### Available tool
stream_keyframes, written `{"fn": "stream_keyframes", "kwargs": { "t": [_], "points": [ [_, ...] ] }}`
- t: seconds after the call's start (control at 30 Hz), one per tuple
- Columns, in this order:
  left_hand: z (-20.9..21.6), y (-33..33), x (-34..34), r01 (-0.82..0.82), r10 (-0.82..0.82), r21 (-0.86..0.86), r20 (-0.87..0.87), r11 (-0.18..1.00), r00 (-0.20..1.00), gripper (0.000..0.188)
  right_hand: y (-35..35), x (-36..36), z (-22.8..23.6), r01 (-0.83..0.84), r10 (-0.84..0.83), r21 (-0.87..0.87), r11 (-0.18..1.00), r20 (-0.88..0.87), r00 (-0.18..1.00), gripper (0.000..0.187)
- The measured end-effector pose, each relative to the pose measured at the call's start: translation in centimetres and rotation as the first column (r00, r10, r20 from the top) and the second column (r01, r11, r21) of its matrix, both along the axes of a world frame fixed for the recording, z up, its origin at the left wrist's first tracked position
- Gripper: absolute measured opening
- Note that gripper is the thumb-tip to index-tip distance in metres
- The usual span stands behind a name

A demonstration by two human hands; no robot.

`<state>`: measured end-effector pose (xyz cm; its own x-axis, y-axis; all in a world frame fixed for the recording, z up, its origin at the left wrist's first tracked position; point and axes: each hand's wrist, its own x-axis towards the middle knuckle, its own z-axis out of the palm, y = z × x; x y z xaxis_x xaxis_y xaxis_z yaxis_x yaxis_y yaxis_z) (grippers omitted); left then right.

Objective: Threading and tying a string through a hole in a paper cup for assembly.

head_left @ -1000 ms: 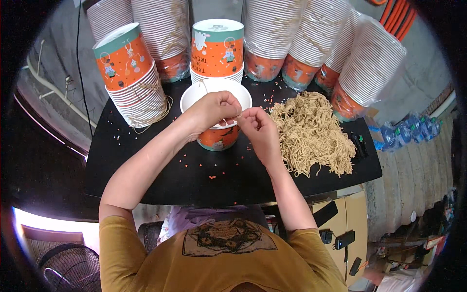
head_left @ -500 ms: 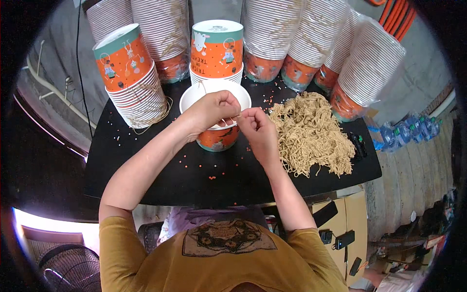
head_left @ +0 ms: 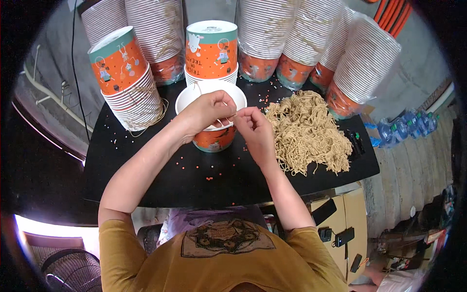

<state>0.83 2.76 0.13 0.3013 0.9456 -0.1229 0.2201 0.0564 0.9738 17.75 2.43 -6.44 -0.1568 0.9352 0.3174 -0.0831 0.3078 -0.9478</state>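
Observation:
An upright orange paper bucket with a white inside stands on the black table. My left hand reaches across its mouth, with thumb and fingertips closed in a pinch on a thin tan cord at the right side of the rim. Fingertips almost touching it, my right hand pinches the same cord just outside the rim. The cord's middle is mostly hidden by the fingers. A short bit of cord also shows at the bucket's far rim. To the right lies a large heap of tan cords.
Upside-down stacked buckets stand behind and at left, the left stack with cords round it. Several plastic-wrapped stacks line the back. Small coloured dots litter the black table. A dark tool lies right of the heap.
The whole view has shifted slightly, so things sit a little further left. Both hands keep their pinch at the bucket's rim, with hardly any movement of the fingers.

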Motion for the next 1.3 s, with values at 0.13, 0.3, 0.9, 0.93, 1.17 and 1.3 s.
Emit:
{"fn": "stream_keyframes", "kwargs": {
  "t": [0.13,0.3,0.9,0.93,1.17,1.3],
  "points": [
    [0.1,-0.1,0.0,0.0,0.0,0.002,-0.001,1.0,1.0,0.012,-0.4,0.1,0.5,0.038,-0.04,0.017,0.999,0.122,0.992,0.009],
    [0.3,-0.3,-0.1,-0.024,0.024,-0.007,-0.008,1.0,1.0,0.012,0.1,-0.2,-0.2,0.007,-0.008,0.025,1.0,0.044,0.999,0.011],
    [-1.1,-0.1,-0.1,0.039,-0.043,0.108,0.03,0.993,0.999,0.014,-0.5,0.1,1.0,-0.044,0.034,-0.145,0.988,-0.073,0.997,0.007],
    [-1.0,-0.3,0.0,0.031,-0.029,0.134,-0.023,0.99,0.999,0.014,-0.5,0.1,0.9,-0.054,0.039,-0.155,0.986,-0.098,0.994,0.007],
    [-1.4,-0.5,0.3,0.015,0.032,0.23,-0.195,0.973,0.98,0.015,-0.5,0.3,1.0,-0.122,0.094,-0.183,0.975,-0.154,0.983,0.009],
    [-1.6,-0.4,0.4,0.031,-0.003,0.202,-0.139,0.979,0.99,0.015,-0.2,0.6,0.4,-0.172,0.118,-0.261,0.95,-0.21,0.971,0.01]
  ]
}}
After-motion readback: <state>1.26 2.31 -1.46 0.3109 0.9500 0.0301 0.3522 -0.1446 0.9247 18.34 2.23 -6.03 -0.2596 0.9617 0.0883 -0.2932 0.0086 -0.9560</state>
